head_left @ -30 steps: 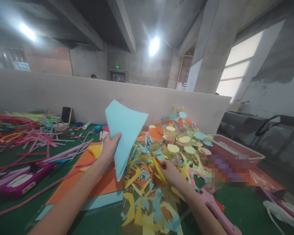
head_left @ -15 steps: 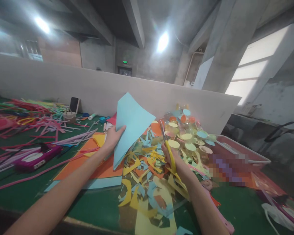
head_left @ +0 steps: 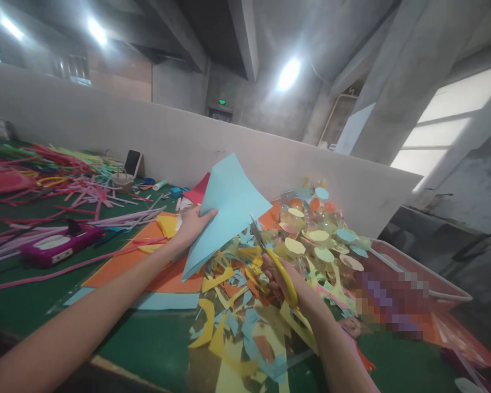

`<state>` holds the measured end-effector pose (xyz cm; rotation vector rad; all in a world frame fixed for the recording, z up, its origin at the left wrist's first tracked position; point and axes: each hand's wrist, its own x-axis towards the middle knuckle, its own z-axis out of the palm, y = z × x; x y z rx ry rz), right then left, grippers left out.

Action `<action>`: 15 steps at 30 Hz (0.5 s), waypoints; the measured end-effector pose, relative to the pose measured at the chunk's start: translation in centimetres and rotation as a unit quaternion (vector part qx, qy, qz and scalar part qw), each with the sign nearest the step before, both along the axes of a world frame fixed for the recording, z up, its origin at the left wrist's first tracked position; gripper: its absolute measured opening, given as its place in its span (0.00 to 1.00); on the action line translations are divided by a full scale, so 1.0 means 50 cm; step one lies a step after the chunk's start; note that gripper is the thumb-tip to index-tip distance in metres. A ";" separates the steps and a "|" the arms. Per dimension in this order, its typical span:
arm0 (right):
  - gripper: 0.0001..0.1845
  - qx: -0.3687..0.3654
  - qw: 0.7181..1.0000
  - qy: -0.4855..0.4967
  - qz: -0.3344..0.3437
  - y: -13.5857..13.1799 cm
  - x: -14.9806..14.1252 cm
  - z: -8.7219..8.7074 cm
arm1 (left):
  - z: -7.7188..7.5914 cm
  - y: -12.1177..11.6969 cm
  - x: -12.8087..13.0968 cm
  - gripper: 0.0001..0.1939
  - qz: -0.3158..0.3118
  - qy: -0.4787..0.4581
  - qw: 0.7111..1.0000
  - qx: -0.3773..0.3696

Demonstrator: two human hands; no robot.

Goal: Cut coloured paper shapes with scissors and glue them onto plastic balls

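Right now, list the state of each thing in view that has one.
Left hand: closed on blue paper
Right hand: closed on scissors
Blue paper: layered, held up
Scissors: held, blade opening unclear
Paper scraps: cut, scattered
Green sign: lit
Ceiling light: on
Dark slab: leaning

purple device lay at left, pale patch on top, among pink and lilac strips; more coloured strips piled further back. dark phone-like slab stood tilted by pale partition, small tub just beside it. white-green tube and small blue box lay nearby. pink tray sat at far right. beyond partition: lit green sign, bright ceiling lights, concrete column.
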<state>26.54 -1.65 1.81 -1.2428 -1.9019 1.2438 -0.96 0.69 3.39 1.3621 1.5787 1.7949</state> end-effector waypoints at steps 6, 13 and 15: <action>0.24 -0.063 0.996 0.042 0.050 -0.006 0.011 0.010 | 0.002 -0.002 0.010 0.22 -0.011 0.022 1.000 -0.011; 0.25 -0.063 0.997 0.025 0.047 0.004 0.014 0.001 | -0.002 0.001 0.015 0.24 -0.017 0.043 0.999 -0.014; 0.25 -0.058 0.996 0.026 0.054 0.005 0.016 0.000 | -0.003 0.003 0.015 0.24 -0.015 0.050 0.998 -0.016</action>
